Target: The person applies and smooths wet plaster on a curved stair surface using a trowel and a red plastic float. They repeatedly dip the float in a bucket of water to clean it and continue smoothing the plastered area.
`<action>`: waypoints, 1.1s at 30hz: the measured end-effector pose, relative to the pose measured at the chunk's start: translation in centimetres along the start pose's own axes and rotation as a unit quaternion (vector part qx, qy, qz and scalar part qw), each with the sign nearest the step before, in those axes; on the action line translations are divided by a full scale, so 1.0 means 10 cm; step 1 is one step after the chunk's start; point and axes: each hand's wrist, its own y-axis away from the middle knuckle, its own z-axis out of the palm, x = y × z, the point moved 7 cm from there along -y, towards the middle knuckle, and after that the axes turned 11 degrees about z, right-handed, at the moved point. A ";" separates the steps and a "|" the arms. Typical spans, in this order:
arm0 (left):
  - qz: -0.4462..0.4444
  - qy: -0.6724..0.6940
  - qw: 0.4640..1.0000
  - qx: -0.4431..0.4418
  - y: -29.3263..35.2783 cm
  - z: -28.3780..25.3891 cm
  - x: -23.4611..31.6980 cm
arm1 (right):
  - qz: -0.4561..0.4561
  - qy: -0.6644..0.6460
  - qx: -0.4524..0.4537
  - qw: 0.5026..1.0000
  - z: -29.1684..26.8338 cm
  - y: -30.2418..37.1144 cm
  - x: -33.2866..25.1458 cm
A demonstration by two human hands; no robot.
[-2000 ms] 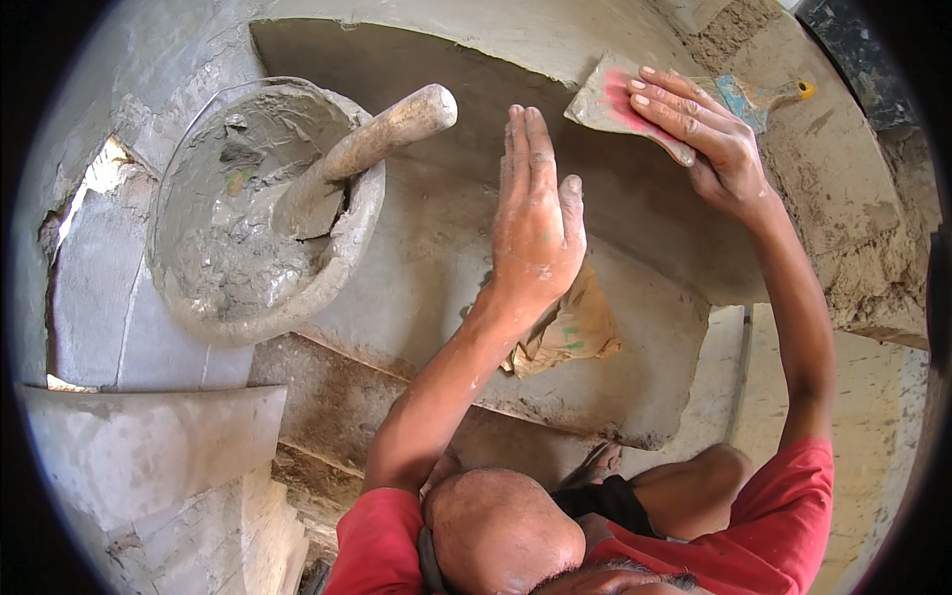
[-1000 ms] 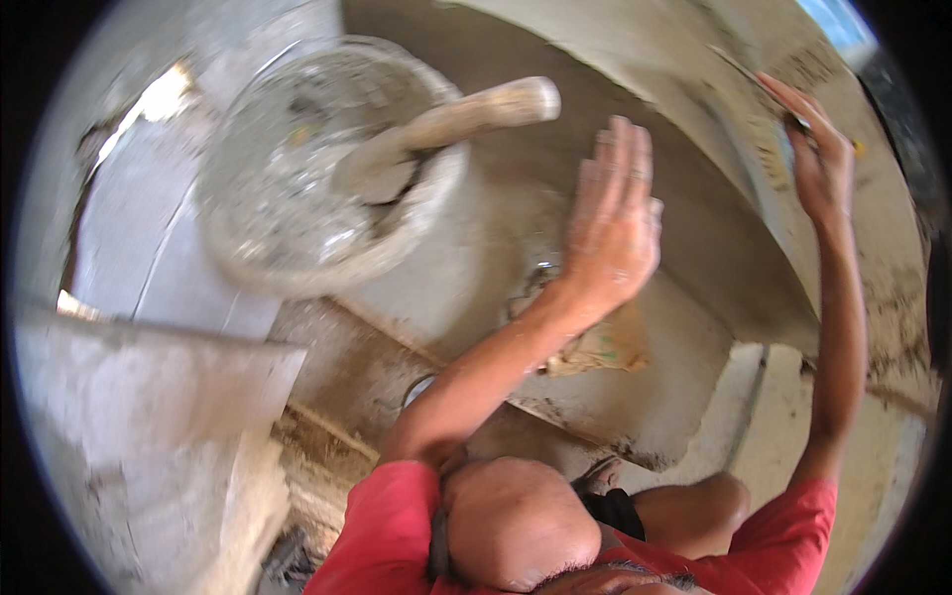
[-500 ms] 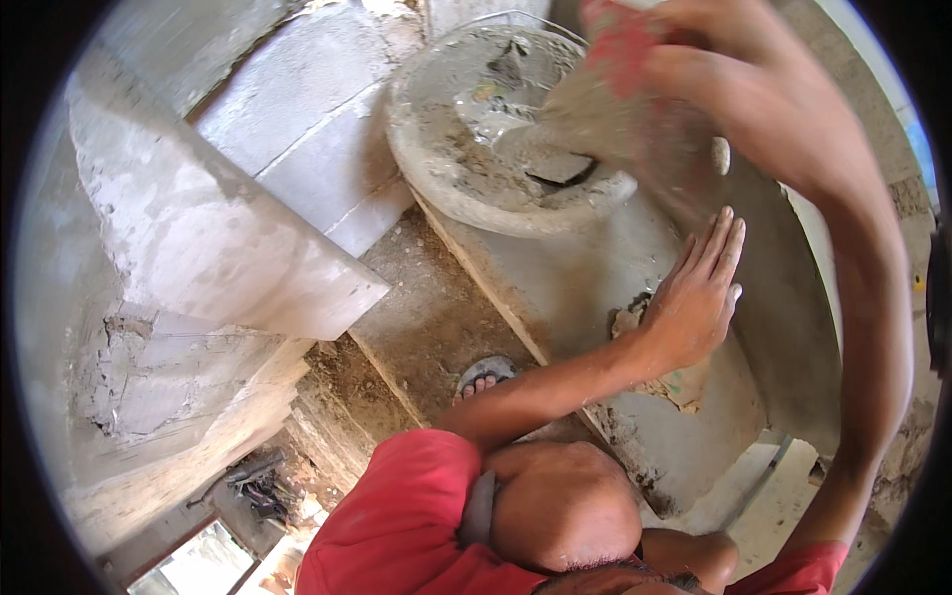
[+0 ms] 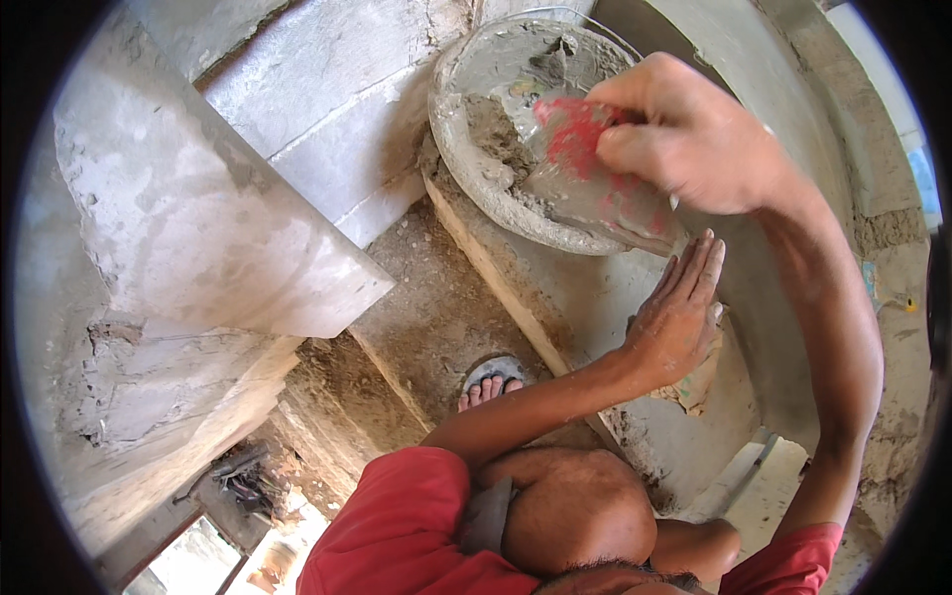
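Note:
My right hand [image 4: 684,139] is closed around a flat red scraper [image 4: 575,144] smeared with grey mortar. The scraper is tilted over the near right side of a round mortar-coated bucket [image 4: 448,169]. Wet mortar [image 4: 493,134] lies inside the bucket, heaped toward its left. My left hand [image 4: 669,332] is held out with straight fingers side by side, holding nothing. Its fingertips are close to the scraper's lower edge; whether they touch is not plain. Grey smears mark the left fingers.
The bucket stands on a cement-covered step [image 4: 565,297] beside a curved wall [image 4: 783,327]. A torn paper piece [image 4: 694,382] lies below my left hand. On the left juts a cement slab edge [image 4: 218,218]. My sandalled foot [image 4: 488,382] rests on a lower step [image 4: 407,297].
My right hand has swung slightly down with the scraper, whose motion blur is gone. My left hand has shifted a little down and left. In the picture, the bucket sits further right.

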 end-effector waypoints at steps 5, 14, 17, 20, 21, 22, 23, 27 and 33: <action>-0.019 -0.012 1.000 0.012 -0.04 -0.05 -0.09 | 0.146 -0.191 0.076 0.968 -0.46 0.45 0.45; 0.043 -0.036 0.998 -0.012 -0.40 0.16 -0.15 | 0.051 0.304 0.434 0.846 -0.96 2.86 1.21; 0.065 -0.032 0.997 -0.019 -0.54 0.37 -0.10 | 0.075 0.331 0.403 0.850 -0.78 3.04 1.73; 0.085 -0.031 0.996 -0.020 -0.63 0.51 -0.07 | 0.075 0.302 0.366 0.877 -0.79 3.03 1.99; 0.086 -0.032 0.996 -0.018 -0.65 0.53 -0.07 | 0.070 0.294 0.352 0.886 -0.80 3.00 2.03; 0.087 -0.032 0.996 -0.016 -0.66 0.55 -0.07 | 0.083 0.295 0.345 0.887 -0.84 2.97 2.08; 0.083 -0.033 0.996 -0.018 -0.67 0.57 -0.08 | 0.066 0.296 0.339 0.891 -0.86 2.95 2.08; 0.069 -0.025 0.997 -0.018 -0.67 0.59 -0.11 | 0.026 0.313 0.298 0.902 -0.90 2.87 2.14; 0.063 -0.014 0.998 -0.017 -0.71 0.57 -0.17 | 0.088 0.378 0.272 0.881 -1.10 2.99 2.30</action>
